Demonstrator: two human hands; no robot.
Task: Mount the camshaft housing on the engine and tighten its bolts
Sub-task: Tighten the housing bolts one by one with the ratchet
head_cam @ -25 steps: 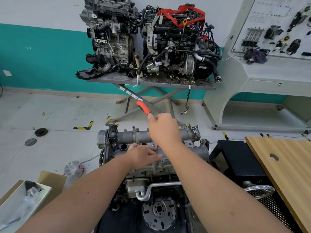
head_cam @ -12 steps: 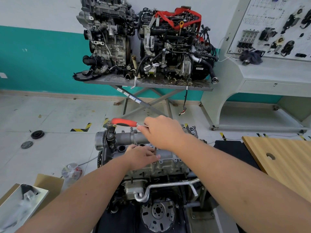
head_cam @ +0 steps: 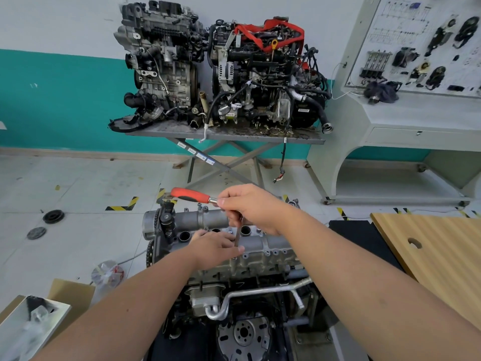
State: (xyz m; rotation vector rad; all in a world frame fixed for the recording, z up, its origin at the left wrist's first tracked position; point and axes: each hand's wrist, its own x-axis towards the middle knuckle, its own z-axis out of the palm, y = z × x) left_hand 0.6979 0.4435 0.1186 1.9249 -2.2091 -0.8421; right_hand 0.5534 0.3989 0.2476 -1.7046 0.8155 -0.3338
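Note:
The grey camshaft housing [head_cam: 263, 243] lies on top of the engine [head_cam: 234, 295] in front of me, with several bolts along its near edge. My right hand [head_cam: 250, 207] grips the head end of a ratchet wrench [head_cam: 190, 195] whose red handle points left. A thin extension bar [head_cam: 237, 234] runs down from the wrench to the housing. My left hand [head_cam: 216, 248] rests on the housing and holds the lower end of that bar with its fingertips.
Two other engines stand on a metal scissor table [head_cam: 223, 132] by the teal wall. A wooden board [head_cam: 429, 251] lies at the right, a white display stand [head_cam: 406, 118] behind it. A cardboard box [head_cam: 70, 295] and metal tray [head_cam: 31, 324] sit at the lower left.
The red handle has swung from pointing up and away to pointing left, level above the housing. My left hand has stayed at the bar's lower end.

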